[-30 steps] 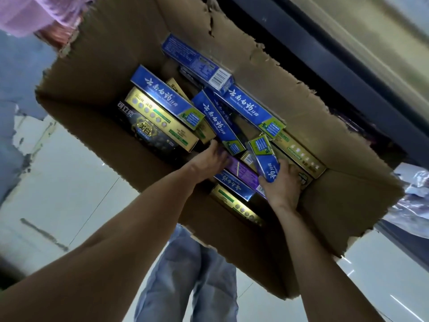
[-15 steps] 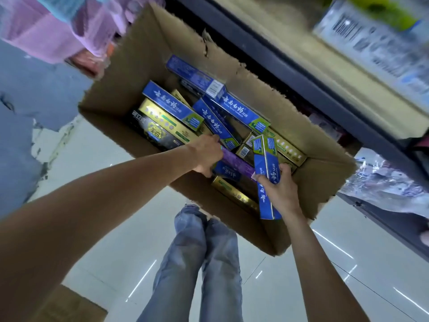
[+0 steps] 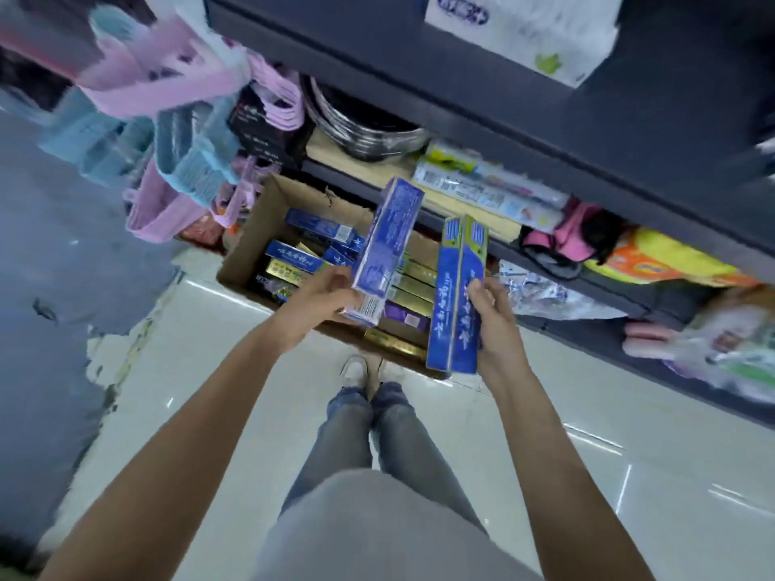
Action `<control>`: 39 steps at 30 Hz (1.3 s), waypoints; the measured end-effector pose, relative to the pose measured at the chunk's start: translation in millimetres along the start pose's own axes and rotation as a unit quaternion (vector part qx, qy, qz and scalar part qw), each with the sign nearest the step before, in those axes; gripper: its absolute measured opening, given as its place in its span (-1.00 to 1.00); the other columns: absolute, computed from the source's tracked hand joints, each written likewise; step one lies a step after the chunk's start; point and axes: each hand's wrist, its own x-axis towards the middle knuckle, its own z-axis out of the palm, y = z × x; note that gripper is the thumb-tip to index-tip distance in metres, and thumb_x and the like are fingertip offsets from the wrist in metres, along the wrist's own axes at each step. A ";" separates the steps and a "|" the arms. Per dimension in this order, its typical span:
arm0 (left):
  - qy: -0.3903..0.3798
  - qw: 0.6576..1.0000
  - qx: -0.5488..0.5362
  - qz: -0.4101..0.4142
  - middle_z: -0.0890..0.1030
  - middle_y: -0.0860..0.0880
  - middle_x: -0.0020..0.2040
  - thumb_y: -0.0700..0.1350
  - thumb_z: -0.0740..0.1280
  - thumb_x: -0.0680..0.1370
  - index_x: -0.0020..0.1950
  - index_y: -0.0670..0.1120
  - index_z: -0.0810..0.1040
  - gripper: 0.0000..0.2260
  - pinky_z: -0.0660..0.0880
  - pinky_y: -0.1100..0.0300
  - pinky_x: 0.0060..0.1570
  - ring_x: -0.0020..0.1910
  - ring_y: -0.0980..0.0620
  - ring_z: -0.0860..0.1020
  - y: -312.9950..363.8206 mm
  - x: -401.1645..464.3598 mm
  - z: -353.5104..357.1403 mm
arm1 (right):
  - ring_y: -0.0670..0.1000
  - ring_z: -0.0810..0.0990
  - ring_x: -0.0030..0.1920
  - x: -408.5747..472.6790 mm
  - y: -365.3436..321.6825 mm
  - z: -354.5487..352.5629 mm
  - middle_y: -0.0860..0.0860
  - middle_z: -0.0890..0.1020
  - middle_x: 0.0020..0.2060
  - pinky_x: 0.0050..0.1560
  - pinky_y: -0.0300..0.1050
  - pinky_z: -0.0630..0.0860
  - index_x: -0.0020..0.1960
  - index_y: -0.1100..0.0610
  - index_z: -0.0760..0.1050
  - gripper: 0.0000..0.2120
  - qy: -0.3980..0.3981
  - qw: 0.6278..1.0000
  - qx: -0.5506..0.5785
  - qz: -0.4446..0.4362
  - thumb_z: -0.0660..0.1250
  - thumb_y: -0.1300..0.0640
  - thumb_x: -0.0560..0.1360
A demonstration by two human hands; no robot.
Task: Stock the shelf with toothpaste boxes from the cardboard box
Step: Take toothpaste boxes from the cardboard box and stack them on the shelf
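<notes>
Now left hand gripping blue box, right hand two boxes

The toothpaste box in the left hand is blue with pale, fine print and a white end panel. The two boxes in the right hand are deep blue with white script down their sides and yellow-green tops. Inside the brown cardboard box lie more boxes — blue with white lettering, gold, one purple, one dark. The shelf edges are dark navy, its boards light tan. Pink and light-blue plastic baskets hang at left. The floor is glossy off-white tile — the jeans faded blue.
</notes>
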 end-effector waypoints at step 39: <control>0.416 0.800 0.350 0.253 0.63 0.02 0.07 -0.09 0.51 0.34 0.28 0.02 0.44 -0.46 0.49 0.10 -0.11 0.00 -0.07 0.60 134.0 -16.4 266.3 | 0.05 0.41 -0.17 61.2 -307.8 -216.8 0.00 0.48 -0.20 -0.26 -0.10 0.24 0.00 0.08 0.30 -0.65 -0.023 0.639 -0.582 -0.502 0.45 0.09 0.39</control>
